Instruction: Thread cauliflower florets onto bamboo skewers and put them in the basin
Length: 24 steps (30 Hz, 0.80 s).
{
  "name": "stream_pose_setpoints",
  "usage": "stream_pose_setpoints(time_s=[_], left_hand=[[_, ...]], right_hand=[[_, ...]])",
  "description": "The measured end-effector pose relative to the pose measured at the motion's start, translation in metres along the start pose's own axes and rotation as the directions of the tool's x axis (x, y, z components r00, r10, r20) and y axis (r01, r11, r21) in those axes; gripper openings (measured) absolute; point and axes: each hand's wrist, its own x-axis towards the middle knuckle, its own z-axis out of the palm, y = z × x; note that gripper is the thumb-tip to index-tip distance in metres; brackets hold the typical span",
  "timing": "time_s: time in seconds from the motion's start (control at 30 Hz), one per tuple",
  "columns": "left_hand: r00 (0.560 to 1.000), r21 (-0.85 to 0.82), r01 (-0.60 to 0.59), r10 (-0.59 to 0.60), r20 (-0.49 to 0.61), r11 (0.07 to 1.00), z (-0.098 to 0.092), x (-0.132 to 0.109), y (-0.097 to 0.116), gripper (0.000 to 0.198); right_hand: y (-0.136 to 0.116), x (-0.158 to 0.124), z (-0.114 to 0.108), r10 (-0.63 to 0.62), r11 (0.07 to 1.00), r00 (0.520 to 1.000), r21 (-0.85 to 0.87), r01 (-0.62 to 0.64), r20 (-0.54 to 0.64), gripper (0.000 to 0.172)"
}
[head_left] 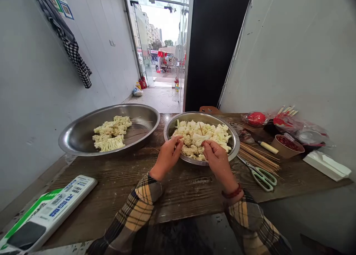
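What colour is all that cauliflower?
The cauliflower is creamy white; it shows best in the head view.

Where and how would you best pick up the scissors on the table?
Probably by the green handles, with the right hand coming from the near right. The scissors lie beside the skewers, blades pointing away and left toward the right bowl, handles toward the near right, so this approach avoids the blades.
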Motion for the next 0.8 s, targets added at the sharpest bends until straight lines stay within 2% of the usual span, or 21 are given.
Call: stream_pose_setpoints(time_s=[0.13, 0.23, 0.4, 0.5, 0.57, 0.63, 0.7, 0.8], left_hand=[[0.995, 0.094, -0.078, 0.072, 0.068, 0.993, 0.004, -0.012, -0.002, 0.031], [0.995, 0.129, -0.086, 0.078, 0.065, 0.988, 0.006, -0.016, 0.004, 0.030], [0.997, 0.179, -0.082, 0.077, 0.031, 0.980, 0.005, -0.027, 0.011, 0.028], [0.997, 0.213, -0.078, 0.074, 0.025, 0.974, 0.000, -0.039, 0.014, 0.029], [0.998, 0.233, -0.070, 0.067, 0.020, 0.970, -0.006, -0.048, 0.016, 0.029], [0.998, 0.250, -0.060, 0.052, 0.041, 0.966, -0.013, -0.054, 0.021, 0.030], [0.995, 0.264, -0.049, 0.024, 0.097, 0.963, -0.021, -0.056, 0.028, 0.030], [0.986, 0.254, -0.029, -0.014, 0.167, 0.967, -0.027, -0.050, 0.044, 0.031]], right_hand=[[-0.005, -0.004, 0.001, -0.120, 0.965, 0.993, -0.234, 0.122, 0.020, 0.031], [-0.008, -0.007, 0.000, -0.139, 0.920, 0.989, -0.363, 0.145, 0.042, 0.030], [-0.010, -0.010, -0.006, -0.138, 0.909, 0.988, -0.387, 0.154, 0.067, 0.029], [-0.016, -0.021, -0.006, -0.152, 0.939, 0.985, -0.300, 0.170, 0.083, 0.028], [-0.021, -0.031, -0.007, -0.147, 0.972, 0.986, -0.177, 0.158, 0.072, 0.028], [-0.027, -0.040, -0.013, -0.081, 0.997, 0.995, 0.010, 0.080, 0.053, 0.029], [-0.032, -0.044, -0.024, 0.013, 0.981, 1.000, 0.193, -0.017, 0.019, 0.030], [-0.032, -0.041, -0.044, 0.072, 0.945, 0.994, 0.323, -0.042, -0.079, 0.030]])
